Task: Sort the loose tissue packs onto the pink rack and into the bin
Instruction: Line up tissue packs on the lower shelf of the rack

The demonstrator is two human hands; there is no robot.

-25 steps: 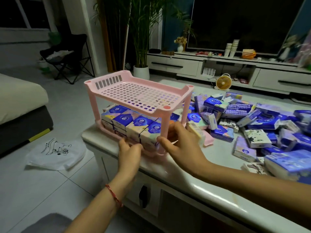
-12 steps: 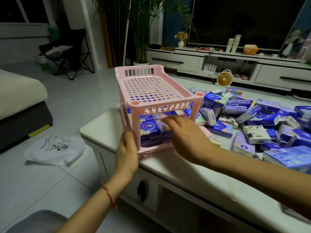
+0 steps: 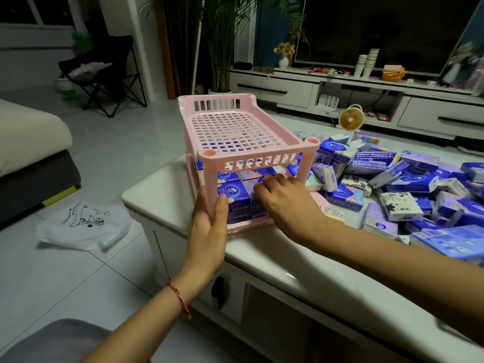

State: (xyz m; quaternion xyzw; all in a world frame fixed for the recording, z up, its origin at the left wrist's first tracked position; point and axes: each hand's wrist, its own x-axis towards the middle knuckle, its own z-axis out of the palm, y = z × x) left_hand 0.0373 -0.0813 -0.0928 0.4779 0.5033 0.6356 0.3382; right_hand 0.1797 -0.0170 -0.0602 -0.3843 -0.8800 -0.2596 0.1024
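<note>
1. While my left hand grips the near left leg of the pink rack, thumb on one side and fingers on the other, the rack stands upright near the corner of the white table, in the middle of the frame;
2. my right hand comes in from the right and goes under the top shelf; its fingers are bent and touch the stacked packs on the bottom shelf; I cannot tell if it grips one;
3. those stacked packs are blue and purple and sit in tidy rows; I can see some of them through the little holes in the top shelf;
4. the loose tissue packs lie in a big messy heap on the table at the right of the frame, just beside the rack; some lie flat and some are tipped;
5. a red string goes round my left wrist, low in the frame;
6. a white bag lies flat on the floor tiles at the left; a small yellow fan stands past the far edge of the table, upper right; a black folding chair sits in the upper left.
</note>
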